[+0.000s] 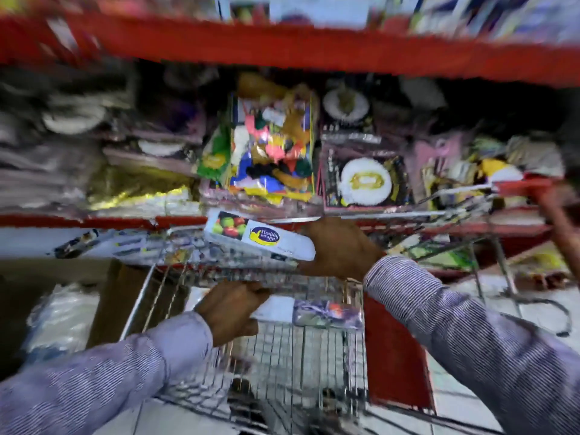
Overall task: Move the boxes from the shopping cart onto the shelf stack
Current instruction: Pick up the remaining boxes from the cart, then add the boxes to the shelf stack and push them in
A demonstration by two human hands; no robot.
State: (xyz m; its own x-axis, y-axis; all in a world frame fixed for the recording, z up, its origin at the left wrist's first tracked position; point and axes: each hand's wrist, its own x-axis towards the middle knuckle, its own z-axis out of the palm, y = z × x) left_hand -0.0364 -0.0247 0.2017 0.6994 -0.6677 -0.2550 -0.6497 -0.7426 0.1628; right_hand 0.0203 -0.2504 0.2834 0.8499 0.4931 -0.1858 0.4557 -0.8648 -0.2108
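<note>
Shop shelving [282, 42] with red edges fills view ahead, lower shelf [94, 219] crowded with blurred party goods. Pale tiled floor [489, 406] below. Wire shopping cart [301, 350] against shelf. Right hand [339, 249] grips white "Healthy wrapp" box [260, 238] above cart's far end. Left hand [230, 309] clasps another box [326, 313] inside cart.

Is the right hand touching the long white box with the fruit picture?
Touching. The head view shows the right hand wrapped around the end of the white box, lifting it above the cart.
</note>
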